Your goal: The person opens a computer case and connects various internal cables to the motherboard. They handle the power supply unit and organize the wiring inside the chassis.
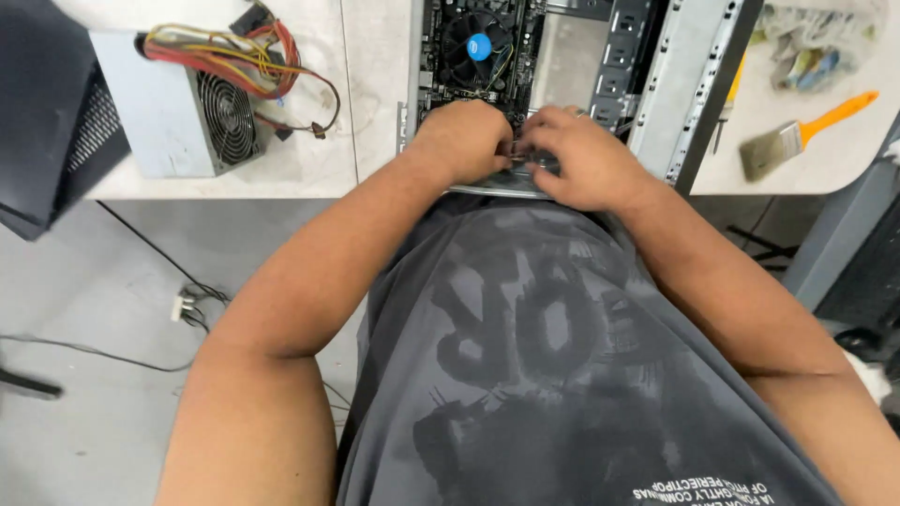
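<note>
Both hands were pressed at near edge of board (478,56) inside open case (694,84) on table (375,56). Left hand (464,141) fisted, right hand (581,159) curled; held part hidden, grip could not be told. Step judged: fitting or freeing small part; careful fingertip work called for.

Pretty basic setup here: I'm standing at a light grey table (309,173) with scuffs and smudges on the top, rounded corner on the far right. Floor (112,272) under me is plain grey, smooth, with a few black cables (159,258) snaking across it and a small white plug (181,305) lying loose. Something dark and boxy (42,112) sits at my left edge, and grey furniture (844,244) to the right. Light is flat and even, no harsh shadows.
</note>
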